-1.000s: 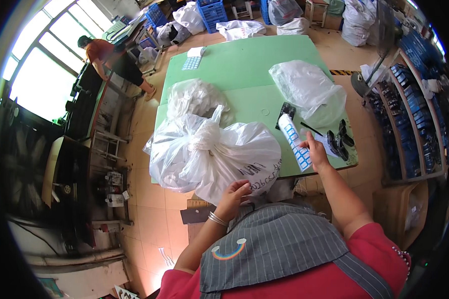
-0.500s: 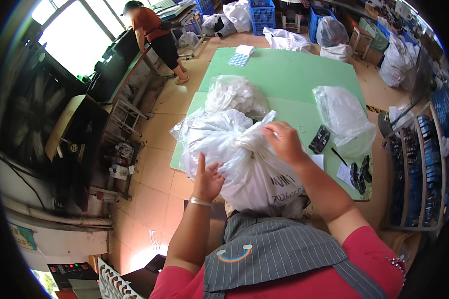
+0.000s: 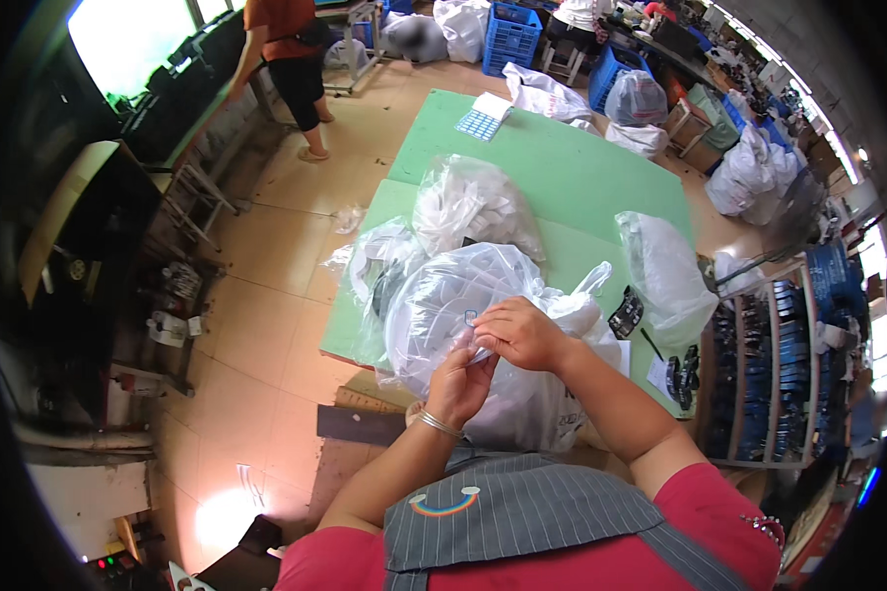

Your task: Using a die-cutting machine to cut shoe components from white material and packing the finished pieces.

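Observation:
My left hand (image 3: 459,386) and my right hand (image 3: 522,333) come together over a bulging clear plastic bag (image 3: 429,295) at the near side of the green table. Their fingers are closed on the bag's film near its front. Pale pieces show through the plastic. To its right, partly beneath my right hand and forearm, stands a tied white bag (image 3: 574,313) with its knotted end sticking up. Behind lies another clear bag (image 3: 473,209) filled with white pieces. A further clear bag (image 3: 370,261) with pale and dark contents rests at the table's left edge.
On the green table (image 3: 572,167), a loosely filled translucent bag (image 3: 660,281) lies right, near black molded parts (image 3: 682,379). A card of blue squares (image 3: 479,124) is at the far end. A rack (image 3: 769,374) stands right; a person (image 3: 291,69) stands far left.
My right hand has left the tied bag's knot and moved left and down. My left hand has moved right to meet it. Both have taken hold of a clear bag; the view has shifted.

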{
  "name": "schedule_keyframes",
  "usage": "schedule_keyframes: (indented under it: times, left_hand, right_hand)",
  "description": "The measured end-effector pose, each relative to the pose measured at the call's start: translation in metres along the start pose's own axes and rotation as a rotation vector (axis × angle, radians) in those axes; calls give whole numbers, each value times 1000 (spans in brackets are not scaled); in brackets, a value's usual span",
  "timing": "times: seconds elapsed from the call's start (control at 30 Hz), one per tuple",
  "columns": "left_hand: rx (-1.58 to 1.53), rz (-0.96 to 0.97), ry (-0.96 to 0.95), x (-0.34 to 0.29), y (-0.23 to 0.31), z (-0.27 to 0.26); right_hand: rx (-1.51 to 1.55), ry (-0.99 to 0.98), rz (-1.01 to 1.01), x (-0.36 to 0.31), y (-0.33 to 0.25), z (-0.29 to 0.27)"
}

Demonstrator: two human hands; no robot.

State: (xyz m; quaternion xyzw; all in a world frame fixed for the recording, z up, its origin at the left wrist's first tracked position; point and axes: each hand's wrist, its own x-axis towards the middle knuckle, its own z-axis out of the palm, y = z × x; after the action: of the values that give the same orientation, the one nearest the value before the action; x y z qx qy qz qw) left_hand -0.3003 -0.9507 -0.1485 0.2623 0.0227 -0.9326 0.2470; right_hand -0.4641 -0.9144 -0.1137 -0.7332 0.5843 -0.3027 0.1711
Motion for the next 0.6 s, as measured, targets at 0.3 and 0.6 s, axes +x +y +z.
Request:
schedule_keyframes:
  times: [0.3, 0.6]
  left_hand:
    - [83, -183, -121, 19, 31, -16]
    - [531, -443, -63, -6, 68, 8]
  right_hand:
    - [-246, 268, 163, 44, -59, -24]
    - [-106, 312, 529, -27, -17, -54]
